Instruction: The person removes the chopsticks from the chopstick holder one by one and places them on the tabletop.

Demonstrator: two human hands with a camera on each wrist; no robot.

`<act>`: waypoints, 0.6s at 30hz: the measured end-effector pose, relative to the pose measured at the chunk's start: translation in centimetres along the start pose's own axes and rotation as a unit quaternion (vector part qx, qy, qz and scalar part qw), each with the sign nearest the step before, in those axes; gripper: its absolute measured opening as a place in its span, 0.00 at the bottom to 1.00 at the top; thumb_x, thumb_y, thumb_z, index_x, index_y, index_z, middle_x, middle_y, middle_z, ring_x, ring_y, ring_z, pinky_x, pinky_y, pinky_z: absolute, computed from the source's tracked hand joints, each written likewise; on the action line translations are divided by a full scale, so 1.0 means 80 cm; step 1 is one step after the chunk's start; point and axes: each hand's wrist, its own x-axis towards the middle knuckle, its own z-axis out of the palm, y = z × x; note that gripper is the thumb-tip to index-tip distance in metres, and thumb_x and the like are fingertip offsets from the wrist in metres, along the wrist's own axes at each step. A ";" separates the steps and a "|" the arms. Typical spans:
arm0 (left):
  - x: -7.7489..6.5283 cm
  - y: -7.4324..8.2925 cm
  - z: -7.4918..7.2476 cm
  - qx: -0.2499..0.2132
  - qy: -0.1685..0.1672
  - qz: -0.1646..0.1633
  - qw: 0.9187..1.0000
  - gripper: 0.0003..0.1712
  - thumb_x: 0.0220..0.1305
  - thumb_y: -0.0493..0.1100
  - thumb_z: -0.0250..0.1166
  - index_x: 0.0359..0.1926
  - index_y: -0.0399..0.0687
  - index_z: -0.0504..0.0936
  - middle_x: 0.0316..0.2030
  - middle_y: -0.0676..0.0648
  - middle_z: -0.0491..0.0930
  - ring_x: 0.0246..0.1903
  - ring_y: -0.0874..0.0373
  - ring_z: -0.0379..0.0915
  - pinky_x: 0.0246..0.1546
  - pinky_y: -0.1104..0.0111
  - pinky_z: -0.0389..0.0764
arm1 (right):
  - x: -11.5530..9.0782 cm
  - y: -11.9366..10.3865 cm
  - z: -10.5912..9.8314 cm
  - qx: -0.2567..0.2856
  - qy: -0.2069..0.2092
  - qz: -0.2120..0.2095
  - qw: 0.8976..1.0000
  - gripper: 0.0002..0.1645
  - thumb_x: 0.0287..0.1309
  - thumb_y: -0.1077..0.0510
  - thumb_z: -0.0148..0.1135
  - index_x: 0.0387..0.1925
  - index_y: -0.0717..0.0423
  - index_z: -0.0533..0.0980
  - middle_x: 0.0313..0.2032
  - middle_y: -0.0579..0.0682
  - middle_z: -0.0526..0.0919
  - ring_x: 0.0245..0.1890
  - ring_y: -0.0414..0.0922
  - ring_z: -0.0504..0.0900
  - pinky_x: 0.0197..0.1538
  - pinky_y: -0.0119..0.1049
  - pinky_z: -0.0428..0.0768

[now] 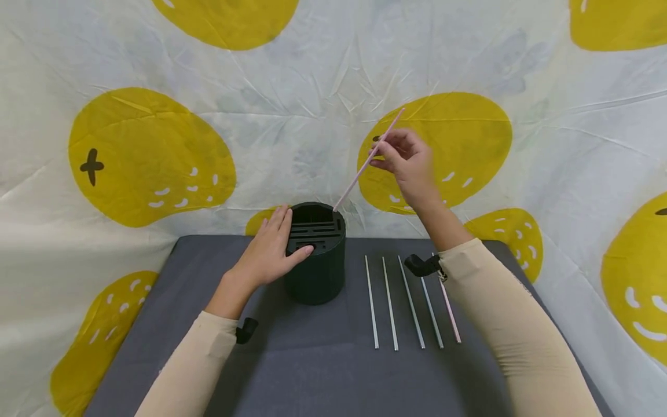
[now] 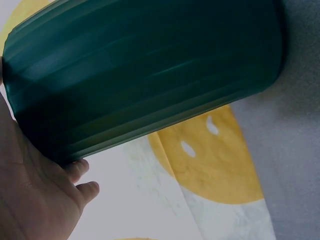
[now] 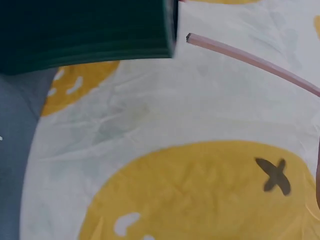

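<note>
A dark green round holder (image 1: 315,278) with a black slotted top stands upright at the back of the table. My left hand (image 1: 268,246) rests on its left rim, fingers extended along the top edge and thumb lying across the front. The palm lies against the holder's end in the left wrist view. Up to the right, my right hand (image 1: 409,162) pinches a thin pink stick (image 1: 359,174) between thumb and fingers. The stick slants down to the left. Its lower end is just off the holder's rim in the right wrist view.
Several thin sticks (image 1: 389,304), pale, bluish and pink, lie side by side on the grey tabletop (image 1: 323,370) right of the holder, partly under the right forearm. A white cloth backdrop (image 1: 292,139) with yellow fruit prints hangs directly behind the table.
</note>
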 end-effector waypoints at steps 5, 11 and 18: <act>0.001 0.000 0.000 0.004 0.000 0.002 1.000 0.61 0.71 0.79 0.45 0.83 0.39 0.39 0.83 0.42 0.33 0.83 0.44 0.31 0.81 0.43 0.39 | -0.004 -0.021 -0.023 0.012 0.023 -0.012 1.000 0.05 0.67 0.71 0.62 0.44 0.67 0.78 0.38 0.58 0.85 0.39 0.50 0.89 0.43 0.41 0.89; 0.002 0.002 0.000 0.002 0.003 0.004 1.000 0.60 0.71 0.78 0.46 0.83 0.39 0.39 0.83 0.41 0.34 0.83 0.44 0.31 0.80 0.43 0.41 | -0.024 -0.033 -0.062 -0.010 0.036 -0.001 0.999 0.07 0.66 0.70 0.65 0.45 0.67 0.78 0.38 0.59 0.84 0.39 0.50 0.88 0.43 0.42 0.89; 0.002 0.005 -0.002 -0.001 0.001 0.006 1.000 0.60 0.72 0.77 0.46 0.83 0.39 0.39 0.83 0.41 0.33 0.83 0.46 0.30 0.80 0.43 0.41 | -0.059 -0.029 -0.117 -0.034 0.060 0.013 0.998 0.10 0.65 0.70 0.65 0.45 0.72 0.77 0.38 0.59 0.83 0.39 0.50 0.89 0.42 0.40 0.88</act>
